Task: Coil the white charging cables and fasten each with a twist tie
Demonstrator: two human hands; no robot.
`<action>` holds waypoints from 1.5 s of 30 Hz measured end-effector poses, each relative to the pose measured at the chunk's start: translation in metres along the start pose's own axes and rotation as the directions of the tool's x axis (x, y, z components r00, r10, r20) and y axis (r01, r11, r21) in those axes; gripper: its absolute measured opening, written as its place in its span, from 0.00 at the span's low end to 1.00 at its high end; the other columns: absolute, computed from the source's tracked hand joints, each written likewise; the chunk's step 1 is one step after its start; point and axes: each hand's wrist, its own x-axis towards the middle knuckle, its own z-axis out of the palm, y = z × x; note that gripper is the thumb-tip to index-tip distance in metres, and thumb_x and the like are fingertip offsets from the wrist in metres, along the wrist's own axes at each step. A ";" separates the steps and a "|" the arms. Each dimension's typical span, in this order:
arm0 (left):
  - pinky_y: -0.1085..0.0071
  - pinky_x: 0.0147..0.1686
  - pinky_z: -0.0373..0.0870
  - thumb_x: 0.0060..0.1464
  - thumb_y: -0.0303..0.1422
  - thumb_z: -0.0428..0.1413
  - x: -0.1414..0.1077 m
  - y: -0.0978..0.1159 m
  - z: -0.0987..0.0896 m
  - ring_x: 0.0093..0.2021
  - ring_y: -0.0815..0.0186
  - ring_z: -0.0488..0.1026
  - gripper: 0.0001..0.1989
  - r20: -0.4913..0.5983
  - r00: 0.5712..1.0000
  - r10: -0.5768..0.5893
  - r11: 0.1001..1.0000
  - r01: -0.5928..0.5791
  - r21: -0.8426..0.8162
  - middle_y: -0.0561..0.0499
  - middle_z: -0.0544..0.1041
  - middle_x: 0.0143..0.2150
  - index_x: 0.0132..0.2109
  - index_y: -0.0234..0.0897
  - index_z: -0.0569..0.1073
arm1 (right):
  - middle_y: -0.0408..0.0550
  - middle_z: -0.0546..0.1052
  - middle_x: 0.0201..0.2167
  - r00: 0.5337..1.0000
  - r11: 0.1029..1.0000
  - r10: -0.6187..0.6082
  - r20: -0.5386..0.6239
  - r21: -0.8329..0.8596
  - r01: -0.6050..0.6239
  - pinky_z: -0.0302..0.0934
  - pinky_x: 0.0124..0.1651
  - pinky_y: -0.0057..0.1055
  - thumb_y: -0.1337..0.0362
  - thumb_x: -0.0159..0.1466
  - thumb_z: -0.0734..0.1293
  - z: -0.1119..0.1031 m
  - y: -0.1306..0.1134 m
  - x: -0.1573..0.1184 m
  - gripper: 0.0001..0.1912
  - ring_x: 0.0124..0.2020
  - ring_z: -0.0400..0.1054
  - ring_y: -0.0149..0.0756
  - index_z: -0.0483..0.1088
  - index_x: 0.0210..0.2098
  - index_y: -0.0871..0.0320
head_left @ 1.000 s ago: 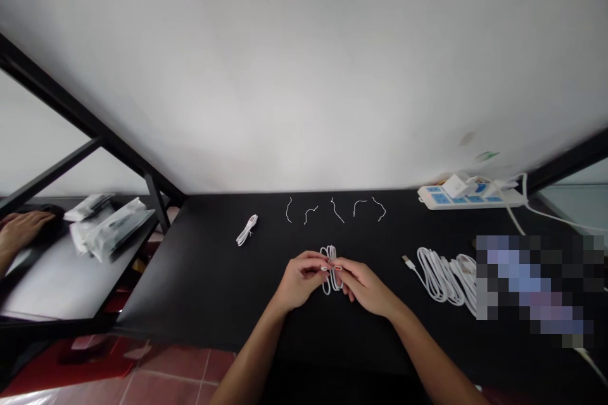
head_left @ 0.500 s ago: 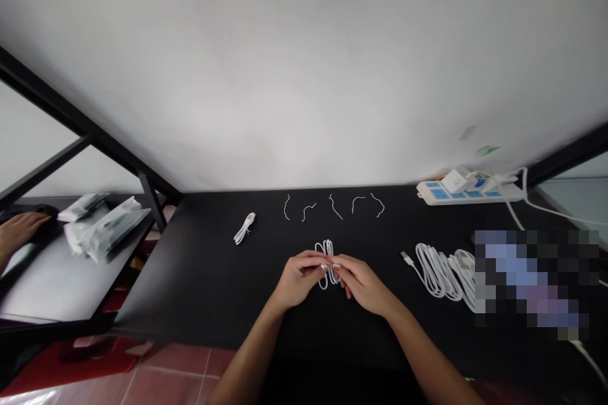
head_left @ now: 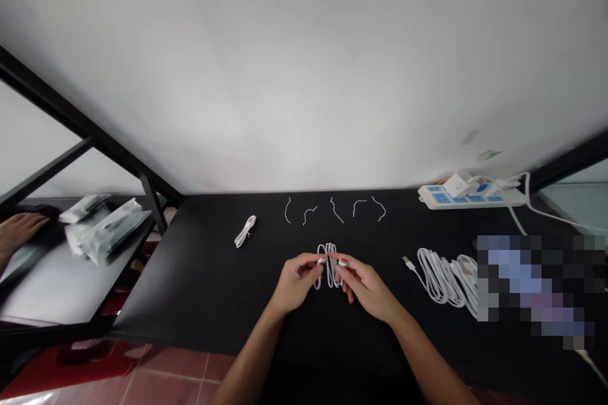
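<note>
A looped white cable is between my two hands over the black table. My left hand pinches one end of it, a small white connector, between thumb and fingers. The other connector, with some orange-red on it, is pinched by my right hand, whose lower fingers are curled beside the loops. Beyond the hands, several thin white ties lie spread in a row. To the left rests a bundled white cable.
Coiled white cables lie at the right beside a pixelated area. A power strip with plugs stands against the wall. On the left table are plastic-wrapped packets and another person's hand.
My hands have moved slightly apart, and the two connectors are farther from each other. The cable loops between them have spread a little. The view has shifted slightly.
</note>
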 end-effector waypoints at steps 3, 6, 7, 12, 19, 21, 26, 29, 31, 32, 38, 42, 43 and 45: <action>0.68 0.37 0.78 0.60 0.42 0.60 -0.007 0.002 -0.018 0.39 0.62 0.78 0.18 -0.107 0.994 -0.034 0.995 0.044 0.094 0.43 0.82 0.47 0.52 0.39 0.81 | 0.47 0.78 0.35 0.994 0.999 0.030 -0.105 0.021 -0.028 0.68 0.28 0.28 0.47 0.69 0.64 -0.007 0.001 -0.007 0.23 0.28 0.68 0.32 0.68 0.54 0.56; 0.69 0.32 0.78 0.59 0.44 0.61 -0.017 0.003 -0.051 0.42 0.58 0.79 0.19 -0.261 0.965 -0.023 0.984 0.069 0.167 0.42 0.81 0.51 0.51 0.38 0.81 | 0.52 0.80 0.37 0.967 0.999 0.050 -0.249 0.017 -0.047 0.68 0.28 0.30 0.43 0.66 0.66 -0.021 0.004 -0.017 0.24 0.27 0.69 0.33 0.72 0.46 0.58; 0.69 0.32 0.78 0.58 0.44 0.61 -0.021 0.002 -0.063 0.43 0.58 0.79 0.19 -0.308 0.951 -0.021 0.981 0.079 0.179 0.41 0.81 0.52 0.51 0.37 0.81 | 0.52 0.80 0.36 0.952 0.998 0.056 -0.300 0.006 -0.057 0.68 0.28 0.31 0.42 0.65 0.67 -0.027 0.005 -0.020 0.25 0.26 0.69 0.33 0.74 0.44 0.59; 0.70 0.33 0.77 0.54 0.43 0.64 -0.035 -0.002 -0.111 0.42 0.59 0.80 0.24 -0.521 0.853 -0.021 0.979 0.124 0.164 0.41 0.83 0.49 0.55 0.35 0.77 | 0.51 0.80 0.30 0.863 0.990 0.075 -0.499 -0.065 -0.124 0.70 0.29 0.34 0.39 0.62 0.68 -0.058 0.013 -0.035 0.32 0.22 0.70 0.34 0.77 0.47 0.62; 0.68 0.33 0.80 0.51 0.43 0.66 -0.044 -0.006 -0.137 0.43 0.56 0.82 0.25 -0.664 0.747 -0.001 0.984 0.120 0.135 0.37 0.82 0.50 0.52 0.32 0.76 | 0.50 0.79 0.27 0.793 0.980 0.088 -0.603 -0.091 -0.178 0.67 0.25 0.34 0.37 0.63 0.65 -0.076 0.018 -0.046 0.32 0.20 0.69 0.35 0.79 0.46 0.60; 0.68 0.34 0.80 0.50 0.44 0.66 -0.045 -0.009 -0.140 0.42 0.57 0.82 0.26 -0.681 0.732 0.011 0.984 0.115 0.139 0.38 0.82 0.49 0.51 0.32 0.76 | 0.50 0.79 0.27 0.788 0.978 0.091 -0.608 -0.094 -0.186 0.66 0.25 0.34 0.37 0.64 0.64 -0.074 0.018 -0.046 0.32 0.19 0.69 0.35 0.78 0.46 0.60; 0.67 0.34 0.80 0.51 0.45 0.66 -0.046 -0.016 -0.142 0.39 0.59 0.82 0.26 -0.665 0.745 0.047 0.979 0.098 0.180 0.40 0.83 0.46 0.51 0.32 0.76 | 0.53 0.81 0.31 0.781 0.962 0.057 -0.622 -0.174 -0.210 0.69 0.32 0.36 0.36 0.64 0.62 -0.062 0.020 -0.043 0.33 0.23 0.71 0.37 0.78 0.42 0.60; 0.67 0.35 0.80 0.51 0.45 0.66 -0.046 -0.018 -0.143 0.39 0.59 0.81 0.27 -0.661 0.748 0.059 0.978 0.089 0.188 0.40 0.83 0.46 0.52 0.32 0.76 | 0.53 0.81 0.32 0.779 0.960 0.065 -0.624 -0.175 -0.220 0.70 0.38 0.38 0.37 0.65 0.62 -0.059 0.022 -0.043 0.32 0.27 0.74 0.39 0.78 0.44 0.60; 0.67 0.35 0.80 0.52 0.45 0.66 -0.046 -0.020 -0.144 0.39 0.59 0.81 0.26 -0.660 0.749 0.058 0.978 0.090 0.188 0.40 0.83 0.46 0.52 0.32 0.76 | 0.53 0.81 0.33 0.778 0.963 0.078 -0.623 -0.156 -0.221 0.69 0.38 0.38 0.37 0.65 0.62 -0.060 0.023 -0.044 0.32 0.26 0.74 0.39 0.78 0.45 0.61; 0.67 0.35 0.80 0.52 0.45 0.66 -0.046 -0.020 -0.144 0.39 0.59 0.81 0.26 -0.660 0.749 0.058 0.978 0.091 0.189 0.40 0.83 0.46 0.52 0.32 0.76 | 0.53 0.82 0.34 0.780 0.964 0.078 -0.621 -0.153 -0.217 0.69 0.37 0.37 0.37 0.65 0.62 -0.061 0.024 -0.044 0.32 0.25 0.74 0.38 0.78 0.45 0.61; 0.67 0.34 0.80 0.53 0.45 0.65 -0.047 -0.021 -0.143 0.39 0.60 0.81 0.25 -0.654 0.754 0.066 0.975 0.090 0.203 0.41 0.83 0.45 0.51 0.33 0.77 | 0.54 0.82 0.37 0.802 0.963 0.036 -0.596 -0.194 -0.187 0.69 0.34 0.36 0.38 0.65 0.63 -0.065 0.030 -0.043 0.31 0.24 0.73 0.36 0.79 0.46 0.60; 0.68 0.34 0.80 0.52 0.46 0.65 -0.046 -0.020 -0.142 0.38 0.60 0.81 0.25 -0.654 0.752 0.075 0.973 0.087 0.213 0.41 0.83 0.45 0.50 0.33 0.77 | 0.54 0.82 0.36 0.798 0.961 0.015 -0.603 -0.211 -0.178 0.70 0.32 0.36 0.37 0.64 0.63 -0.064 0.030 -0.042 0.32 0.23 0.72 0.36 0.79 0.45 0.60; 0.68 0.34 0.80 0.52 0.46 0.65 -0.046 -0.020 -0.142 0.38 0.60 0.81 0.25 -0.656 0.751 0.079 0.972 0.088 0.219 0.41 0.83 0.44 0.50 0.33 0.77 | 0.54 0.82 0.35 0.797 0.962 0.014 -0.604 -0.210 -0.175 0.70 0.32 0.35 0.37 0.64 0.63 -0.064 0.030 -0.042 0.32 0.23 0.72 0.36 0.80 0.45 0.60; 0.68 0.33 0.80 0.52 0.46 0.65 -0.046 -0.020 -0.142 0.38 0.60 0.81 0.25 -0.657 0.749 0.083 0.971 0.089 0.223 0.41 0.83 0.44 0.50 0.33 0.77 | 0.54 0.82 0.35 0.793 0.965 0.017 -0.609 -0.197 -0.172 0.70 0.32 0.35 0.37 0.63 0.65 -0.063 0.029 -0.042 0.32 0.23 0.72 0.36 0.80 0.45 0.60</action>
